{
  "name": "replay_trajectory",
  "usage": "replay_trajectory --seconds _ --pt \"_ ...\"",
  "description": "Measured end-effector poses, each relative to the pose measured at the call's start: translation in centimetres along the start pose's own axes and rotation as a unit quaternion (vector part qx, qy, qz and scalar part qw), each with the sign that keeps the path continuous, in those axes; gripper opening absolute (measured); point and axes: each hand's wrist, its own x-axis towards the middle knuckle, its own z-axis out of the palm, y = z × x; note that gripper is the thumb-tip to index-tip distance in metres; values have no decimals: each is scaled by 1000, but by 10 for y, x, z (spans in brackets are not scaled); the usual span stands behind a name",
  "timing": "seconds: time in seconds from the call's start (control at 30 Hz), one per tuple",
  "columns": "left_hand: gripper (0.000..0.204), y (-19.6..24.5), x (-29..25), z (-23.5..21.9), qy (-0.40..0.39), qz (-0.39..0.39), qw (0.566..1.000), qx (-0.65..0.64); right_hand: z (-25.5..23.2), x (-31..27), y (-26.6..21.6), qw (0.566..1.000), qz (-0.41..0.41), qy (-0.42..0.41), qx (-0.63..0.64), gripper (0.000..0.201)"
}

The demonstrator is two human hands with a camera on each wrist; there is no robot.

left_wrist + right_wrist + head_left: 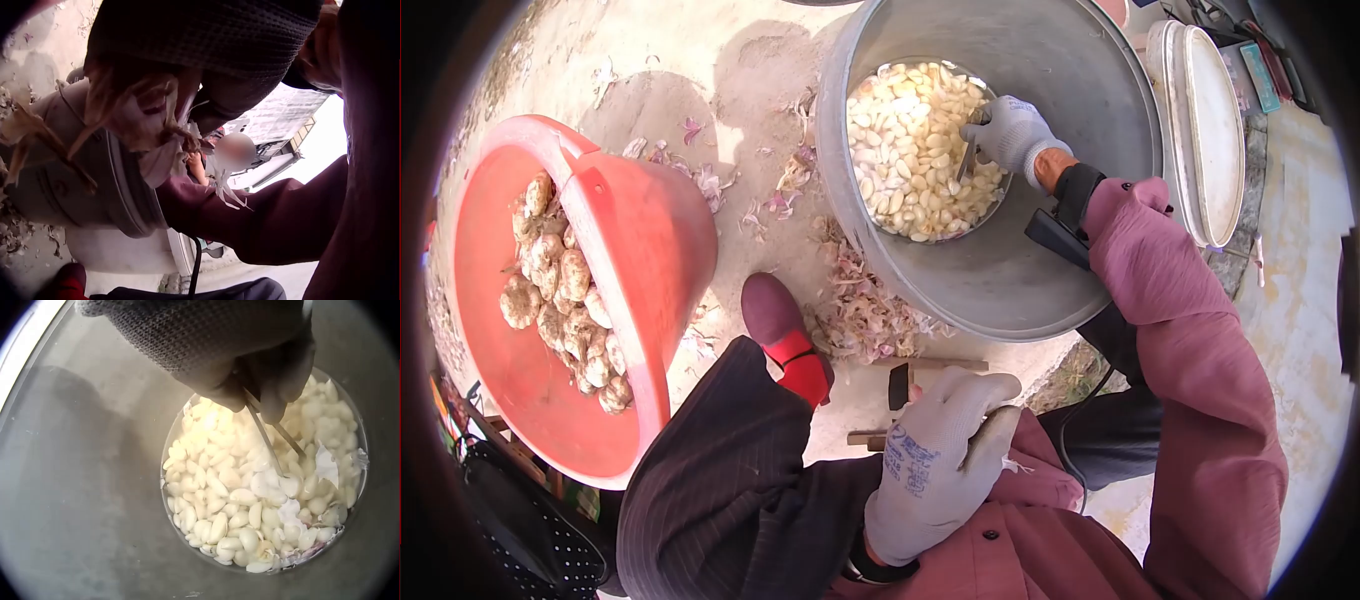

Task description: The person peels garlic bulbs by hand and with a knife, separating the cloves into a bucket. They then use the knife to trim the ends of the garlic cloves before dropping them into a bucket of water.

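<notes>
My gloved right hand point(1012, 135) reaches inside a large grey tub point(1065, 260), over a heap of peeled garlic cloves point(915, 150). It grips small scissors point(265, 440), whose two slim metal blades point down and spread apart, tips at the cloves. White skin scraps point(326, 465) lie among the cloves. My gloved left hand point(935, 455) is near my lap, fingers curled. In the left wrist view it holds a garlic bulb point(159, 156) with loose papery skin and dry strands hanging from it. The glove hides much of the bulb in the head view.
A red basin point(685, 225) with unpeeled garlic bulbs point(560, 270) stands at the left. Garlic skins point(865, 310) litter the ground beside my shoe point(775, 310). White lids point(1215, 135) lean right of the tub. Another person point(197, 165) appears in the left wrist view.
</notes>
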Motion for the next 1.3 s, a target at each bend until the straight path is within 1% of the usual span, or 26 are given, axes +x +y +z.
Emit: replay_trajectory --seconds 0.03,0.17,0.23,0.37,0.47,0.53,0.6,0.63,0.77,0.8,0.83,0.9,0.97,1.03,1.07,1.1,1.17,1.2,1.23,1.27,1.3 --pt "20 0 0 0 -7 -12 1000 -8 0 3 1 998 23 -39 46 42" --pt "20 -1 2 -2 -7 15 1000 6 7 9 0 999 3 -41 2 43" --pt "20 -1 2 -2 -7 4 1000 7 11 12 -4 999 -8 -18 -26 34" --pt "19 1 3 -4 -7 -5 1000 11 21 12 -8 999 -14 -13 -46 33" --pt "19 1 4 -4 -4 -12 1000 8 28 11 -5 998 -9 -30 -49 31" --pt "18 1 4 -3 0 -6 1000 0 33 7 -3 995 -60 5 -84 30" --pt "19 0 6 -3 5 7 1000 12 31 6 -4 995 -58 6 -81 31" --pt "21 -1 6 -3 9 20 999 25 28 5 -7 995 -57 8 -78 31" --pt "21 -1 5 -2 11 25 999 28 6 1 -13 998 -45 -12 -43 30" --pt "20 0 5 -2 12 21 999 29 -2 -3 -14 999 -42 -30 -3 29" --pt "19 1 5 -1 13 19 999 31 -13 -9 -17 997 -39 -47 37 28" --pt "17 3 4 0 10 24 999 43 -45 -33 -26 996 -56 -44 58 27" --pt "16 3 3 3 7 36 998 56 -74 -52 -15 987 -60 -13 152 27" --pt "15 3 -1 4 19 40 996 71 -108 -84 -4 962 -87 51 255 26" --pt "19 11 -3 2 -1 -1 999 55 -125 -99 9 951 -85 68 291 25" --pt "19 14 -5 4 -6 14 998 57 -144 -117 20 950 -87 84 289 25" --pt "19 12 -8 9 18 -33 999 28 -175 -158 42 886 -97 202 405 28" --pt "19 2 -9 11 26 -5 998 55 -186 -174 58 868 -99 275 402 28" --pt "19 3 -9 14 19 10 998 60 -197 -188 75 844 -100 346 398 29" --pt "19 5 -9 16 16 3 997 72 -204 -198 97 812 -102 395 417 30" --pt "19 7 -9 19 14 -4 996 86 -209 -205 116 804 -106 409 418 30"
